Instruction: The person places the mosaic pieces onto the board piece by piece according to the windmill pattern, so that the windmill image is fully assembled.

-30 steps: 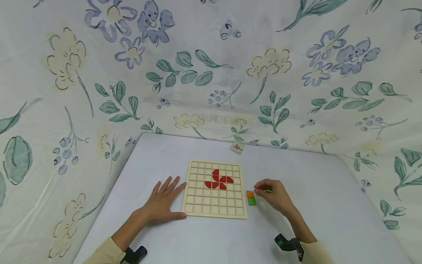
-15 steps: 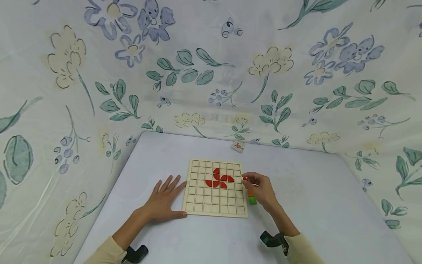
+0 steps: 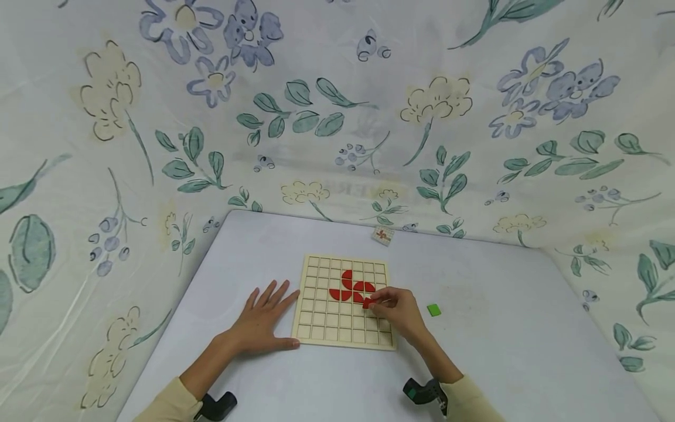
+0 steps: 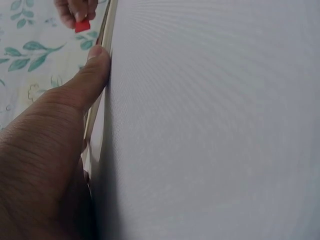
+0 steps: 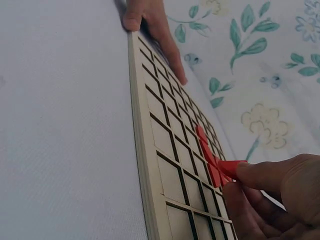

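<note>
Head view first: your wooden grid board (image 3: 344, 302) sits on the white table (image 3: 501, 351), and everything else is easiest to place off that board; your left hand (image 3: 262, 322) lies flat on the table right against the board's left edge, fingers spread and straight, holding nothing; your right hand (image 3: 396, 309) is over the board's right side, pinching a small red piece (image 3: 366, 303) just below the red pinwheel pieces (image 3: 351, 286) already sitting in the cells near the board's middle; a green tile (image 3: 433, 310) lies loose on the table, off to the right of the board and clear of it; a little pattern card (image 3: 381, 235) rests beyond the board's far edge, by the flowered cloth (image 3: 337, 105).

Left wrist view: your left hand (image 4: 55, 150) fills the near side, thumb (image 4: 92, 75) pressed along the board's edge (image 4: 102, 60); past the board you can see the red piece (image 4: 82, 25) in your other hand's fingertips (image 4: 75, 9).

Right wrist view: your right hand (image 5: 270, 200) grips the red piece (image 5: 230, 167) between thumb and fingers, low over the board (image 5: 165, 165), beside the red pieces (image 5: 207, 155) seated in it; whether it touches the board, can't tell; the left hand's fingers (image 5: 155, 30) rest at the board's far edge.
</note>
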Motion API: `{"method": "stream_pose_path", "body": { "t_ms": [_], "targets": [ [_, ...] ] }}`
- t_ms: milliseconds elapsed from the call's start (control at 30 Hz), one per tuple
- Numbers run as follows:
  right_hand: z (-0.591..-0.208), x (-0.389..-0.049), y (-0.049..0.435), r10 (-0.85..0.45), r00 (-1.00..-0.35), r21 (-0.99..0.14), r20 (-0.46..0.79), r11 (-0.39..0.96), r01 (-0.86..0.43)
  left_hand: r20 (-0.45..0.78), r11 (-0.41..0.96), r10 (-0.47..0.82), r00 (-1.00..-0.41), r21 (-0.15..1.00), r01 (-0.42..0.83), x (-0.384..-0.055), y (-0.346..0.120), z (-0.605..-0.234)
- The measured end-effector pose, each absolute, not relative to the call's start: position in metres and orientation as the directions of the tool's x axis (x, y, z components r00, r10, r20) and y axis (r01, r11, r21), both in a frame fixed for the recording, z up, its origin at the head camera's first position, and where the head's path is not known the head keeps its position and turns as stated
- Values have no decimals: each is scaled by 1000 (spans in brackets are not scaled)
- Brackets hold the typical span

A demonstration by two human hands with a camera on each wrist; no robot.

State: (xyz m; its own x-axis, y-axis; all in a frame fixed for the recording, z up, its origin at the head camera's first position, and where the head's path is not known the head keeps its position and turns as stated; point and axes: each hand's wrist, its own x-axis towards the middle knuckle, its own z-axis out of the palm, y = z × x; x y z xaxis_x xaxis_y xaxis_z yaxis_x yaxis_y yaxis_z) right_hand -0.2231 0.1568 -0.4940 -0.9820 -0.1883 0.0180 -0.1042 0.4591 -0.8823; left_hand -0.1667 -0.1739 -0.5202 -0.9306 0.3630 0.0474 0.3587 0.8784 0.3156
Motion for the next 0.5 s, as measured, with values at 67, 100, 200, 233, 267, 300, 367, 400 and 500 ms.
{"method": "stream_pose_path", "body": {
  "t_ms": [67, 100, 200, 233, 267, 300, 367, 400, 500],
  "targets": [
    [-496, -223, 154, -206, -978, -874, 23, 471, -119, 50, 877, 366, -929, 317, 362, -166, -174, -519],
    [-496, -223, 153, -219, -975, -867, 34, 479, -138, 50, 877, 367, -929, 316, 363, -166, -174, -519],
    [-497, -224, 149, -252, -966, -840, 61, 510, -186, 48, 879, 365, -930, 312, 361, -166, -174, -519],
    [-497, -225, 148, -259, -964, -827, 67, 526, -198, 49, 879, 365, -930, 311, 362, -166, -174, -519],
    [-497, -225, 147, -267, -961, -814, 77, 539, -216, 50, 879, 364, -930, 311, 361, -166, -174, -519],
    [-497, -225, 146, -275, -958, -800, 88, 554, -232, 50, 880, 364, -930, 310, 361, -166, -174, -519],
    [-498, -226, 144, -282, -953, -773, 107, 579, -258, 51, 879, 364, -930, 312, 361, -166, -174, -519],
    [-498, -226, 144, -286, -951, -765, 118, 585, -271, 52, 879, 364, -930, 311, 362, -166, -174, -519],
    [-499, -225, 144, -299, -942, -737, 154, 601, -311, 50, 880, 364, -930, 308, 361, -166, -174, -519]
  ]
}}
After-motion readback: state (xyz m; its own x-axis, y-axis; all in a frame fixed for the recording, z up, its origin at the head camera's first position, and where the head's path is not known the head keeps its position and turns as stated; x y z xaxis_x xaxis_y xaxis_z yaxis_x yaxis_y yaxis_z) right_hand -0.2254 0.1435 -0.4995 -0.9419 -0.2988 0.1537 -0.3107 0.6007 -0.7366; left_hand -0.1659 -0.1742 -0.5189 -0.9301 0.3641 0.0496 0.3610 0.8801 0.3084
